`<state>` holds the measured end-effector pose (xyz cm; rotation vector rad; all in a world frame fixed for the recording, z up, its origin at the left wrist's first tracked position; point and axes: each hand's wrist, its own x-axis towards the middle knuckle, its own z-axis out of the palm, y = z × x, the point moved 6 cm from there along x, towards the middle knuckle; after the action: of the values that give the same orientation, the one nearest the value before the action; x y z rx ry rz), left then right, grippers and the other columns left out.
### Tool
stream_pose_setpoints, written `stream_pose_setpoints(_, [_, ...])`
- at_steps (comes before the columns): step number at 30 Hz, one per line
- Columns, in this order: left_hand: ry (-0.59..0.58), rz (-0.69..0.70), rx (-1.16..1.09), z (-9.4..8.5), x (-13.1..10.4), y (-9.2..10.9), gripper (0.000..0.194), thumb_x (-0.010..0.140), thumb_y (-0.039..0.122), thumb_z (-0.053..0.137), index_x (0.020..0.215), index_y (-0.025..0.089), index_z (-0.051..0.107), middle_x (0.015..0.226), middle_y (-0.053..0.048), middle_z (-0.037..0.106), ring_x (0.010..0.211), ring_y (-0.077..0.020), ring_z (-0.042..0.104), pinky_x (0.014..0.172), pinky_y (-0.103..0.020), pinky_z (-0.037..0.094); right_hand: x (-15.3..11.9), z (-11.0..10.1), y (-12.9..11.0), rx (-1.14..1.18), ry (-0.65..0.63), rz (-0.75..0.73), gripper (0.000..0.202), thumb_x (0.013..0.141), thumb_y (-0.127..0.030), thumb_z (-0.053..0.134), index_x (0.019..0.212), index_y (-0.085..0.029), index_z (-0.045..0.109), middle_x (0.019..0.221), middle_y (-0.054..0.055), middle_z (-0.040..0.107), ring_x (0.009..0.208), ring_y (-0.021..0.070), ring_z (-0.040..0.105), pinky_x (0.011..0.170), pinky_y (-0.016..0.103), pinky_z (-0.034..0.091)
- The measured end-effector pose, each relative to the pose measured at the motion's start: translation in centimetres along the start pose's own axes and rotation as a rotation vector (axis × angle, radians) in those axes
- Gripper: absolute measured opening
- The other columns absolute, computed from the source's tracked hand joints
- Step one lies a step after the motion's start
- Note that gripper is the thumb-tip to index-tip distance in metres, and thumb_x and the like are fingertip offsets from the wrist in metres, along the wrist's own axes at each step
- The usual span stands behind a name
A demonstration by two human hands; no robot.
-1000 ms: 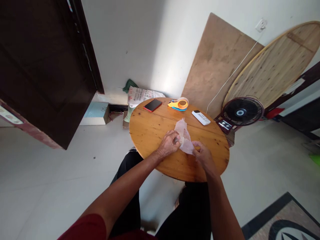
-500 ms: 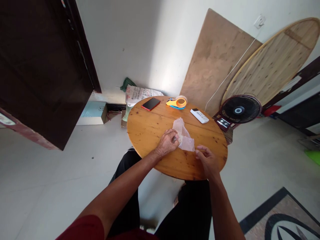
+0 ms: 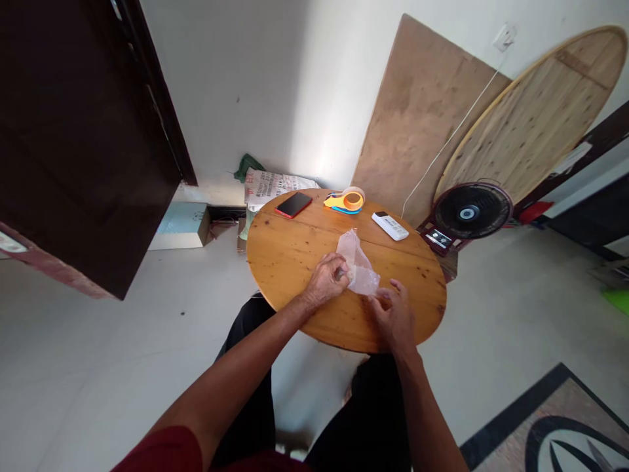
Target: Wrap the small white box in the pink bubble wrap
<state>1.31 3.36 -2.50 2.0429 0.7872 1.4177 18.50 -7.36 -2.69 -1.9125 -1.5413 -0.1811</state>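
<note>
A crumpled piece of translucent, whitish bubble wrap (image 3: 363, 278) lies on the round wooden table (image 3: 280, 252), partly folded over itself. My left hand (image 3: 327, 278) is closed in a pinch on its left side. At the lower right corner of the wrap is my right hand (image 3: 393, 311), its fingers curved and apart. The thumb and fingertips of that hand reach the wrap's edge; whether they grip it is hard to see. Whatever lies inside the folds, if anything, is hidden.
Toward the table's far edge lie a phone (image 3: 293, 204), an orange and blue tape dispenser (image 3: 346, 200) and a white remote control (image 3: 390, 226). A fan (image 3: 469, 213) stands beyond the right edge. Printed sacks (image 3: 275, 185) sit behind the table, and boards (image 3: 427, 98) lean on the wall.
My right hand has moved left to the wrap's lower right corner. My left hand keeps its pinch in about the same place. The view has shifted slightly.
</note>
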Motion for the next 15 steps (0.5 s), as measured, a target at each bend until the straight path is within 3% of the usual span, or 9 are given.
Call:
stream_pose_setpoints(4, [0.005, 0.006, -0.01, 0.0, 0.0, 0.1, 0.019, 0.065, 0.005, 0.058, 0.077, 0.019, 0.056, 0.093, -0.005, 0.061, 0.091, -0.018, 0.057, 0.086, -0.032, 0.047, 0.0, 0.0, 0.3, -0.024, -0.007, 0.025, 0.031, 0.079, -0.048, 0.057, 0.086, -0.019, 0.065, 0.127, 0.016, 0.054, 0.109, 0.0292, 0.057, 0.085, 0.042, 0.049])
stream_pose_setpoints(8, [0.006, 0.01, -0.004, -0.1, 0.0, 0.2, 0.019, 0.064, 0.005, 0.057, 0.077, 0.019, 0.056, 0.091, -0.005, 0.061, 0.09, -0.0182, 0.057, 0.086, -0.032, 0.046, 0.2, 0.1, -0.2, 0.036, -0.018, 0.002, 0.028, 0.081, -0.045, 0.055, 0.084, -0.019, 0.065, 0.132, 0.015, 0.05, 0.117, 0.0289, 0.052, 0.092, 0.043, 0.046])
stream_pose_setpoints(15, [0.01, 0.011, 0.002, -0.1, 0.0, 0.2, 0.018, 0.065, 0.006, 0.056, 0.077, 0.019, 0.057, 0.091, -0.005, 0.062, 0.089, -0.0184, 0.058, 0.085, -0.033, 0.047, 1.1, 0.7, 0.8, 0.244, -0.065, 0.048, 0.025, 0.077, -0.043, 0.057, 0.076, -0.019, 0.064, 0.122, 0.015, 0.058, 0.115, 0.0281, 0.054, 0.1, 0.046, 0.04])
